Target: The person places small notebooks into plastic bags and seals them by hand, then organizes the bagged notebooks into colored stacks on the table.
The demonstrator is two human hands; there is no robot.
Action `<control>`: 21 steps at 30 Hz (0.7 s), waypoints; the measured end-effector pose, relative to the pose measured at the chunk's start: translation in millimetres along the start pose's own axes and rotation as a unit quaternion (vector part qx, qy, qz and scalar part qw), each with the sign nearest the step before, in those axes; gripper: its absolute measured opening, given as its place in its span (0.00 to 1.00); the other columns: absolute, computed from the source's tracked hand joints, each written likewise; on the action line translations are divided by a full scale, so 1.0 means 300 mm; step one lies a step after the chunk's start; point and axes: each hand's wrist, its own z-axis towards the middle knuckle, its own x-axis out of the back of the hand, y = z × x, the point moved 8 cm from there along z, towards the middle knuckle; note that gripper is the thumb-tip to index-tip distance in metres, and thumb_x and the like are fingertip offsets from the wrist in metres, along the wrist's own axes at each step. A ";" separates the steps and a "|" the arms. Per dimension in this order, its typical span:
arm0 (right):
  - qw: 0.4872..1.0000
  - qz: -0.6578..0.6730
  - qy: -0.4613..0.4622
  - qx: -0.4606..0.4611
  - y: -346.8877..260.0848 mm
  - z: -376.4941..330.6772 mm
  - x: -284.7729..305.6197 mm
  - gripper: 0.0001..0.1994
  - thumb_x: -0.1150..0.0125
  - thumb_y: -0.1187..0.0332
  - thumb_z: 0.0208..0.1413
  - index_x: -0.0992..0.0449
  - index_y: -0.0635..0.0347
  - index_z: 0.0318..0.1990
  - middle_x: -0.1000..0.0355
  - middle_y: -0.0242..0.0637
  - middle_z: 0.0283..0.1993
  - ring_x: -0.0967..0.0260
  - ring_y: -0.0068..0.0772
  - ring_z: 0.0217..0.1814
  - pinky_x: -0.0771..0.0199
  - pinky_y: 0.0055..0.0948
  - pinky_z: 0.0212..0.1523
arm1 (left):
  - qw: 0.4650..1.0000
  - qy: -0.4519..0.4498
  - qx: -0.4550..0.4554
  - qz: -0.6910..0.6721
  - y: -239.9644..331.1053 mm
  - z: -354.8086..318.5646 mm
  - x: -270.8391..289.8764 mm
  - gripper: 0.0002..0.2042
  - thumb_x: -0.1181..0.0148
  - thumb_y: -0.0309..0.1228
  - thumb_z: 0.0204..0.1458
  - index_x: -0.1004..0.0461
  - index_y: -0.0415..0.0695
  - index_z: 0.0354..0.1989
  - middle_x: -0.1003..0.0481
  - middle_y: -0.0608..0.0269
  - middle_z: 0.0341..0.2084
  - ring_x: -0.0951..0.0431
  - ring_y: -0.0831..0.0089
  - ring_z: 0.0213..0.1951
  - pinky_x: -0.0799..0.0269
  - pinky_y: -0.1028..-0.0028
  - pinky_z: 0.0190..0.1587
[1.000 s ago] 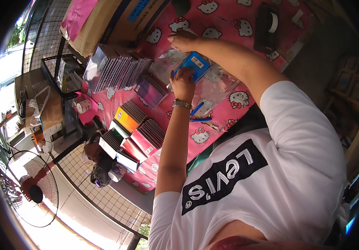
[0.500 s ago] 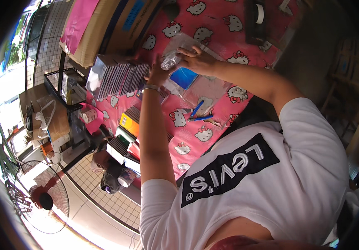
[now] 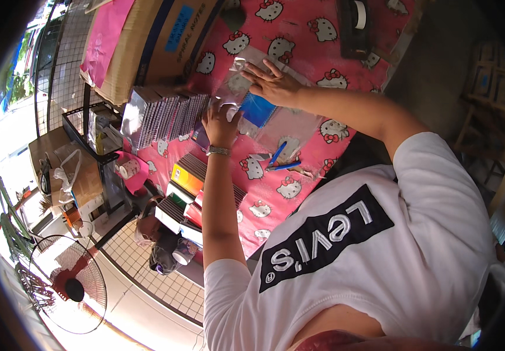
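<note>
A blue spiral notebook (image 3: 257, 110) lies on clear plastic sleeves (image 3: 290, 124) on the pink table. My right hand (image 3: 274, 85) rests flat with fingers spread on the clear plastic at the notebook's far end. Just left of the notebook, my left hand (image 3: 222, 127) is over the plastic, its thumb and fingers apart with a crinkled edge of plastic between them. Part of a purple notebook (image 3: 201, 137) shows from beneath my left wrist. A tool with two blue handles (image 3: 280, 158) lies on the table nearer to me.
A row of spiral notebooks (image 3: 161, 120) stands beside my left hand. Nearer are more notebooks with a yellow cover (image 3: 187, 177). Large cardboard boxes (image 3: 164, 44) fill the far left. A black tape dispenser (image 3: 355, 32) sits at the far right, and a fan (image 3: 71, 284) at lower left.
My left hand has drawn slightly nearer to me and right, away from the bunched plastic. My right hand has flattened on the plastic, which now lies lower and smoother.
</note>
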 end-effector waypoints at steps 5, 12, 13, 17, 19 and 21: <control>0.999 0.005 0.043 0.007 -0.011 -0.019 -0.002 0.07 0.54 0.61 0.56 0.30 0.43 0.38 0.28 0.26 0.50 0.46 0.25 0.67 0.71 0.56 0.69 | 0.999 -0.009 0.049 0.003 -0.010 -0.128 0.060 0.08 0.35 0.34 0.37 0.27 0.53 0.26 0.26 0.67 0.32 0.28 0.61 0.42 0.36 0.59 0.41; 0.993 0.116 -0.020 0.017 0.003 0.001 0.026 0.06 0.50 0.64 0.53 0.30 0.45 0.38 0.30 0.24 0.39 0.39 0.24 0.58 0.56 0.51 0.65 | 0.994 0.051 0.068 -0.070 0.263 0.029 0.018 0.15 0.38 0.32 0.38 0.26 0.46 0.37 0.27 0.56 0.37 0.29 0.54 0.41 0.32 0.59 0.45; 0.985 0.165 -0.052 0.001 0.025 -0.004 0.025 0.07 0.49 0.64 0.53 0.30 0.47 0.39 0.29 0.25 0.41 0.39 0.26 0.59 0.53 0.52 0.63 | 0.994 0.041 0.072 -0.067 0.260 0.031 -0.011 0.13 0.39 0.32 0.40 0.26 0.45 0.36 0.27 0.56 0.37 0.29 0.56 0.41 0.32 0.59 0.45; 0.961 0.259 -0.054 -0.082 0.016 -0.155 0.102 0.15 0.47 0.57 0.54 0.28 0.51 0.46 0.31 0.34 0.53 0.42 0.35 0.65 0.52 0.56 0.64 | 0.993 0.045 0.082 -0.066 0.248 0.024 -0.059 0.06 0.43 0.29 0.41 0.25 0.44 0.29 0.25 0.57 0.32 0.27 0.58 0.38 0.30 0.61 0.42; 0.960 0.246 -0.108 -0.075 -0.090 -0.220 0.123 0.24 0.44 0.50 0.51 0.30 0.51 0.53 0.37 0.42 0.60 0.48 0.40 0.69 0.58 0.59 0.66 | 0.994 0.055 0.062 -0.067 0.255 0.047 -0.045 0.04 0.44 0.28 0.40 0.24 0.44 0.24 0.25 0.58 0.29 0.25 0.58 0.35 0.28 0.61 0.39; 0.960 0.226 -0.154 -0.065 -0.120 -0.235 0.115 0.31 0.43 0.44 0.48 0.32 0.50 0.58 0.43 0.48 0.65 0.52 0.44 0.71 0.64 0.62 0.67 | 0.995 0.004 0.052 -0.089 0.262 0.069 -0.061 0.03 0.44 0.28 0.40 0.24 0.45 0.23 0.25 0.58 0.27 0.24 0.57 0.33 0.26 0.62 0.35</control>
